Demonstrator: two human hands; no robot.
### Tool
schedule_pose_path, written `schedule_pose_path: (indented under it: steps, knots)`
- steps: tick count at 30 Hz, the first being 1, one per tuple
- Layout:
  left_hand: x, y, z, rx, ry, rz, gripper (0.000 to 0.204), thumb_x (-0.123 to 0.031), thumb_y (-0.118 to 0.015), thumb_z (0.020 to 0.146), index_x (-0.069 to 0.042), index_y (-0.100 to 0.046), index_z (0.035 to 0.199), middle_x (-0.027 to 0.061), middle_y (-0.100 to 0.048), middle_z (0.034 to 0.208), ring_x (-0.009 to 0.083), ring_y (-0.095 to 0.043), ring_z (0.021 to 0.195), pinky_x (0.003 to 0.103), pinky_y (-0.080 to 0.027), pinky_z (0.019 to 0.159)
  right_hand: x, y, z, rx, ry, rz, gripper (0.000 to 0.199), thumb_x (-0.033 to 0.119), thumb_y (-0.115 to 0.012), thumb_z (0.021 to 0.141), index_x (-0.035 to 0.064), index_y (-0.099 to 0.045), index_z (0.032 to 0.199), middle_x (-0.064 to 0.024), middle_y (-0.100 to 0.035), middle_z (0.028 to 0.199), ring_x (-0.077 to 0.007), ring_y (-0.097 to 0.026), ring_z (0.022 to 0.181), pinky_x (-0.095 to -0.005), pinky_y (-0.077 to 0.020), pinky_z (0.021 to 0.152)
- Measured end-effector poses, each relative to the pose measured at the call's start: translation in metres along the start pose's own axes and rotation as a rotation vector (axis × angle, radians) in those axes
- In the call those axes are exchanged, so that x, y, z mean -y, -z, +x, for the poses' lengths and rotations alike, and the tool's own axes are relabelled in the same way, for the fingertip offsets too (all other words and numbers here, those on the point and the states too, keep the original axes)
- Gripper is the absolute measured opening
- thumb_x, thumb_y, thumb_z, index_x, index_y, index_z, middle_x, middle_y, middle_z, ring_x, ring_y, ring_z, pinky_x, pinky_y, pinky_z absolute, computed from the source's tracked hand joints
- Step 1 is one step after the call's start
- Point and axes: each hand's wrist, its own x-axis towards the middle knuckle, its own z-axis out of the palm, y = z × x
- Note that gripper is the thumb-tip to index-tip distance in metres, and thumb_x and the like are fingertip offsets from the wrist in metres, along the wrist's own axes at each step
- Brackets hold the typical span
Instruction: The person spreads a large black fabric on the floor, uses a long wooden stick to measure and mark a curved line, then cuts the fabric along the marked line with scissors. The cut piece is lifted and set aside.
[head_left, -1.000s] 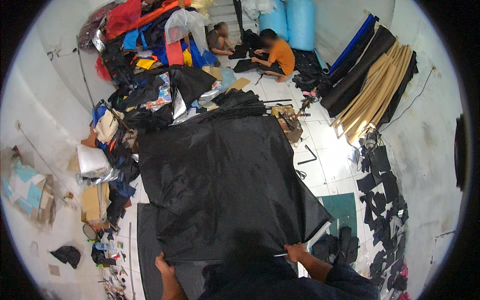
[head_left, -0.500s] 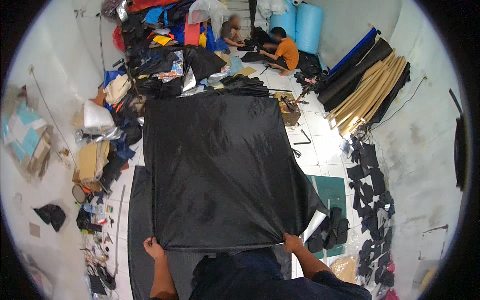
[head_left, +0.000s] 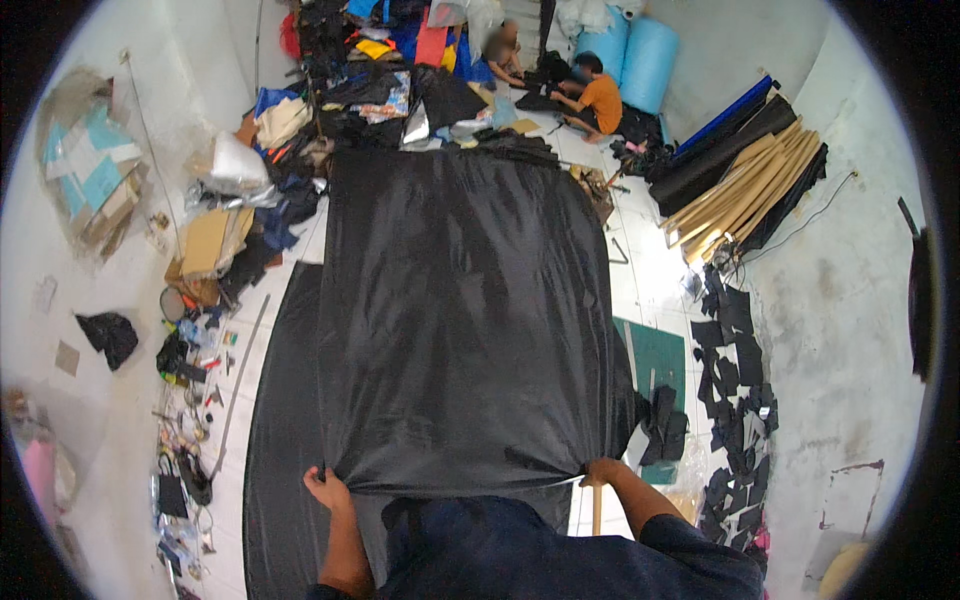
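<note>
A large black fabric sheet (head_left: 465, 320) stretches away from me, its surface shiny and creased with long folds. My left hand (head_left: 328, 487) is closed on its near left corner. At the near right, my right hand (head_left: 603, 472) grips the same edge, which pulls taut between both hands. Part of the pale underside shows along that edge near the right hand. Beneath and to the left lies another dark sheet (head_left: 280, 430) on the floor. A tan rod (head_left: 597, 510) shows just below my right hand; whether the hand touches it cannot be told.
Right of the sheet lies a green cutting mat (head_left: 655, 350) with black pieces (head_left: 662, 425) on it. Fabric scraps (head_left: 735, 400) line the right wall, below leaning tan rolls (head_left: 745, 190). Tools and clutter run along the left. Two people (head_left: 600, 100) sit at the back near blue rolls (head_left: 648, 62).
The view has shifted, and the sheet now reaches farther right over the floor. Its flared right corner with the pale underside has drawn in. The tan rod has come into sight. Both hands keep their grip.
</note>
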Motion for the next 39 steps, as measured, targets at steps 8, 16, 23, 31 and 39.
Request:
schedule_pose_path:
  steps: [8, 16, 23, 31, 39]
  knots:
    - [0.018, 0.111, -0.094, -0.011, 0.071, 0.262, 0.032, 0.004, -0.06, 0.086, 0.0, -0.049, 0.115, 0.014, -0.05, 0.119, 0.0251, -0.049, 0.117, 0.035, -0.034, 0.104, -0.008, -0.217, -0.028, -0.078, -0.111, 0.107, 0.06, 0.053, -0.063, 0.084, 0.0008, -0.069, 0.113, -0.023, -0.063, 0.125, -0.0408, -0.061, 0.114, -0.0474, -0.0502, 0.096]
    - [0.051, 0.248, -0.087, -0.056, 0.012, 0.416, 0.029, -0.001, -0.061, 0.082, -0.001, -0.053, 0.11, 0.015, -0.057, 0.114, 0.0297, -0.056, 0.107, 0.038, -0.041, 0.098, 0.088, -0.293, -0.098, -0.041, 0.006, 0.29, 0.067, 0.05, -0.063, 0.084, 0.0025, -0.057, 0.13, -0.0221, -0.059, 0.13, -0.0402, -0.056, 0.121, -0.0449, -0.0442, 0.102]
    - [0.094, 0.33, -0.096, -0.019, 0.046, 0.543, 0.028, -0.002, -0.061, 0.081, -0.002, -0.054, 0.108, 0.0146, -0.058, 0.11, 0.0297, -0.056, 0.106, 0.039, -0.041, 0.098, 0.124, -0.347, -0.137, 0.102, -0.012, 0.213, 0.069, 0.056, -0.062, 0.083, 0.0002, -0.062, 0.124, -0.0267, -0.061, 0.125, -0.0417, -0.059, 0.116, -0.0461, -0.0467, 0.099]
    - [0.17, 0.431, -0.109, 0.02, 0.125, 0.359, 0.031, 0.0, -0.06, 0.082, -0.002, -0.052, 0.112, 0.0153, -0.056, 0.114, 0.0305, -0.054, 0.109, 0.039, -0.039, 0.101, 0.153, -0.444, -0.158, 0.11, 0.015, 0.086, 0.077, 0.067, -0.061, 0.08, 0.0029, -0.063, 0.124, -0.0255, -0.059, 0.128, -0.0392, -0.053, 0.126, -0.0485, -0.0443, 0.103]
    - [0.197, 0.53, -0.147, 0.09, 0.119, 0.552, 0.035, -0.002, -0.061, 0.084, 0.001, -0.049, 0.117, 0.0217, -0.054, 0.12, 0.0357, -0.054, 0.115, 0.041, -0.038, 0.103, 0.199, -0.518, -0.202, 0.219, -0.059, 0.145, 0.077, 0.069, -0.063, 0.077, 0.0038, -0.068, 0.118, -0.0225, -0.063, 0.124, -0.0389, -0.058, 0.12, -0.0469, -0.0465, 0.1]
